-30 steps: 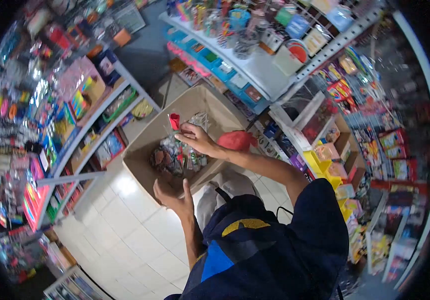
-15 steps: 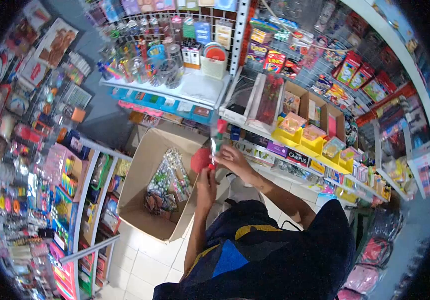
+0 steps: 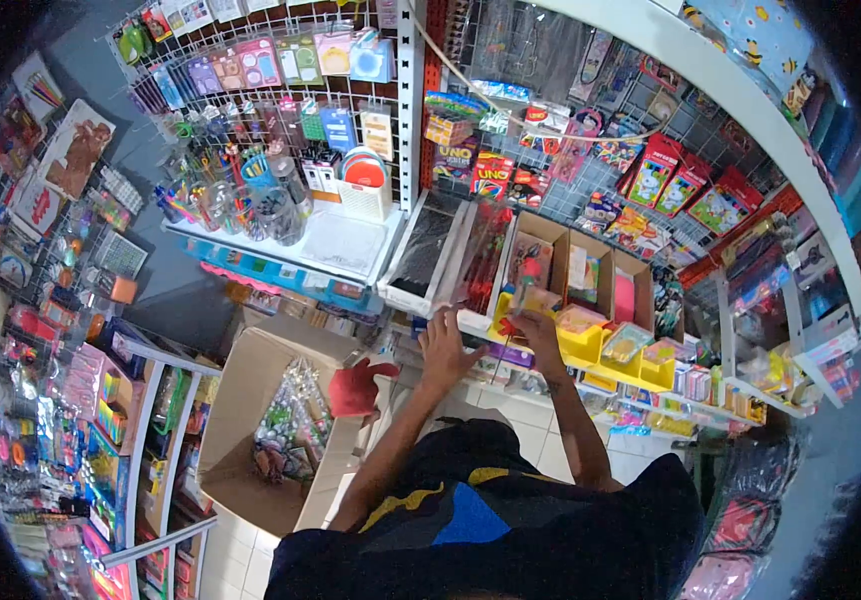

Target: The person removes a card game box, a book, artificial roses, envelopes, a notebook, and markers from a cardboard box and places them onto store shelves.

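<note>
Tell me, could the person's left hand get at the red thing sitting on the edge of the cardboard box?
Probably yes. The left hand rests at the shelf edge, close above the red thing on the cardboard box rim, and nothing lies between them. What that hand holds, if anything, is unclear.

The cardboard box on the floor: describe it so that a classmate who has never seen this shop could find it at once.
Start at the white shelf holding clear pen cups, under the wire grid of hanging packets. Look down to the tiled floor below it: the cardboard box stands there, flaps open, clear packets inside. It is the only big plain brown carton on the floor; the shelf boxes are small.
</note>
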The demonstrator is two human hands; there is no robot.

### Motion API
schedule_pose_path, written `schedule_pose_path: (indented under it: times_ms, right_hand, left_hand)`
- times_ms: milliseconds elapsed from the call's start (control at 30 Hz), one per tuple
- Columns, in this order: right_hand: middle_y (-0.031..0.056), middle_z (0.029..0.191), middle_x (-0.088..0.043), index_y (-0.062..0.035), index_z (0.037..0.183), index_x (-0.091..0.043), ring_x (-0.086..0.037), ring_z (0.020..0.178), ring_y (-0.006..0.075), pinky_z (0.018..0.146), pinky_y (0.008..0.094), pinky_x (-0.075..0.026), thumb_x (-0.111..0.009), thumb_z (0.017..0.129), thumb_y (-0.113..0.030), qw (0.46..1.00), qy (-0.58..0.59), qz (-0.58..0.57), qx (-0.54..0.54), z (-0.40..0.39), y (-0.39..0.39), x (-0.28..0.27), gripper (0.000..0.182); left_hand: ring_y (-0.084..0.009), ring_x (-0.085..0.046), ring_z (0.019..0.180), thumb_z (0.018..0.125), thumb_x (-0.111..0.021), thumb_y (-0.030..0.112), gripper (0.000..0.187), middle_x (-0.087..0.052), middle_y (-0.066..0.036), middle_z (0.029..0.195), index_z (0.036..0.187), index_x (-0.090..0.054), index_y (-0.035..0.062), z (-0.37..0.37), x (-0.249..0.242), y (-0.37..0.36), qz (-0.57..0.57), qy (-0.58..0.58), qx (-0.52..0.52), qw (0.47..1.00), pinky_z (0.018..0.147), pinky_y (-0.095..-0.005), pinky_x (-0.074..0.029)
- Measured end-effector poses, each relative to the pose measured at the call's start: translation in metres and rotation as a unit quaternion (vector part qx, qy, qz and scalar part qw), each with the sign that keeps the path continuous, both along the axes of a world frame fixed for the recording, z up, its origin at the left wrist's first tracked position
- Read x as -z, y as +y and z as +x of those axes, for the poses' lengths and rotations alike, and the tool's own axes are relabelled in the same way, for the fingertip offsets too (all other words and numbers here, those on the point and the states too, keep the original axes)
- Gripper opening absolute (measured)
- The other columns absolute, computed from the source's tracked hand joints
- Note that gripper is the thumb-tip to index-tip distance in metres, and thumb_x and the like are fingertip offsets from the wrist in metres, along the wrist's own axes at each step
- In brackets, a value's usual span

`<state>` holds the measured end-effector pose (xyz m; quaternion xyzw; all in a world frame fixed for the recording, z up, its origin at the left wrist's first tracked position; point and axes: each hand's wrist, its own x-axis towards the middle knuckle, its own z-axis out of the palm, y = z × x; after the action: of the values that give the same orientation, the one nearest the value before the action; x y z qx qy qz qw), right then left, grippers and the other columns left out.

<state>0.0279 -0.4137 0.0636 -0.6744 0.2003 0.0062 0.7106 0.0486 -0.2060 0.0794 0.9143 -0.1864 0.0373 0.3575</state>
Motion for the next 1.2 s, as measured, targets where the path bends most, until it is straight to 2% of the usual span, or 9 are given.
schedule_pose_path:
  times_ms: [300,433,600,700,800,967,1033,1133,1200]
  right_hand:
    - [0.0086,0.085,-0.064,0.001,0.097,-0.062,-0.065,0.075,0.0217,0.06,0.0334,-0.057,-0.07,0.081,-0.016,0.996,-0.027,0.073,-0.038,0.164,-0.053,0.085,0.025]
    - [0.0114,0.099,-0.063,0.0007,0.103,-0.058,-0.066,0.079,0.0251,0.065,0.0413,-0.059,-0.068,0.082,-0.016,0.996,0.031,-0.089,-0.009,0.225,-0.061,0.121,0.029]
    - [0.0144,0.092,-0.065,0.003,0.115,-0.055,-0.068,0.078,0.0255,0.066,0.0428,-0.058,-0.062,0.085,-0.02,0.958,0.156,-0.231,-0.062,0.264,-0.071,0.174,0.038]
    - [0.0169,0.085,-0.064,0.0057,0.106,-0.058,-0.067,0.073,0.0268,0.062,0.0408,-0.057,-0.062,0.086,-0.023,0.991,0.1,-0.09,0.015,0.246,-0.067,0.188,0.035]
    - [0.0233,0.064,-0.061,0.0023,0.074,-0.065,-0.063,0.061,0.0375,0.054,0.0448,-0.05,-0.059,0.078,-0.016,0.821,0.059,-0.558,-0.103,0.254,-0.064,0.176,0.02]
    - [0.0242,0.063,-0.06,0.0023,0.078,-0.065,-0.062,0.062,0.0384,0.058,0.0452,-0.049,-0.06,0.077,-0.02,0.919,-0.008,-0.393,-0.018,0.216,-0.048,0.088,0.023]
    - [0.0215,0.081,-0.064,-0.0005,0.105,-0.059,-0.063,0.079,0.0369,0.07,0.0448,-0.05,-0.059,0.085,-0.022,0.952,0.037,-0.303,0.029,0.192,-0.032,0.037,0.03]
    - [0.0232,0.11,-0.056,-0.0015,0.123,-0.046,-0.055,0.105,0.0348,0.087,0.0496,-0.045,-0.059,0.088,-0.025,0.801,-0.228,-0.553,0.021,0.195,-0.033,0.064,0.044]
    - [0.024,0.13,-0.042,-0.0014,0.124,-0.046,-0.039,0.124,0.0391,0.101,0.0505,-0.035,-0.06,0.088,-0.03,0.798,-0.192,-0.564,-0.094,0.195,-0.031,0.056,0.048]
  left_hand:
    - [-0.0291,-0.051,0.102,0.071,-0.073,0.024,0.078,-0.05,-0.012,0.109,0.137,-0.035,0.0049,0.114,0.061,-0.035,0.046,-0.056,-0.241,0.968,0.085,-0.0433,-0.039]
    - [-0.0313,-0.051,0.102,0.077,-0.067,0.032,0.062,-0.053,-0.014,0.111,0.13,-0.047,0.0075,0.133,0.069,-0.016,0.118,-0.045,-0.286,0.95,0.085,-0.0498,-0.038]
    - [-0.0321,-0.052,0.1,0.086,-0.056,0.031,0.021,-0.057,-0.012,0.106,0.096,-0.069,0.0162,0.133,0.071,-0.009,0.092,-0.034,-0.216,0.971,0.082,-0.0507,-0.04]
    - [-0.031,-0.052,0.098,0.083,-0.06,0.027,0.019,-0.057,-0.01,0.107,0.098,-0.066,0.0162,0.119,0.061,-0.015,0.036,-0.066,-0.145,0.987,0.079,-0.0479,-0.04]
    - [-0.0286,-0.053,0.098,0.081,-0.062,0.022,0.02,-0.057,-0.008,0.107,0.1,-0.065,0.0168,0.117,0.079,-0.032,-0.043,-0.114,-0.092,0.988,0.078,-0.0475,-0.04]
    - [-0.0249,-0.045,0.122,0.079,-0.065,0.022,0.035,-0.053,-0.007,0.127,0.114,-0.062,0.019,0.115,0.126,-0.066,0.074,-0.017,0.066,0.995,0.096,-0.0535,-0.033]
    - [-0.0255,-0.047,0.122,0.081,-0.064,0.025,0.043,-0.049,-0.007,0.134,0.123,-0.057,0.0201,0.1,0.128,-0.07,0.076,-0.017,0.098,0.992,0.096,-0.062,-0.03]
    - [-0.0243,-0.035,0.132,0.08,-0.065,0.03,0.057,-0.038,-0.006,0.144,0.133,-0.048,0.0225,0.076,0.163,-0.076,0.086,-0.035,0.163,0.982,0.102,-0.0691,-0.017]
    - [-0.0244,-0.024,0.139,0.075,-0.069,0.03,0.058,-0.03,-0.004,0.149,0.13,-0.051,0.0218,0.064,0.168,-0.073,0.118,-0.035,0.183,0.975,0.105,-0.0677,-0.014]
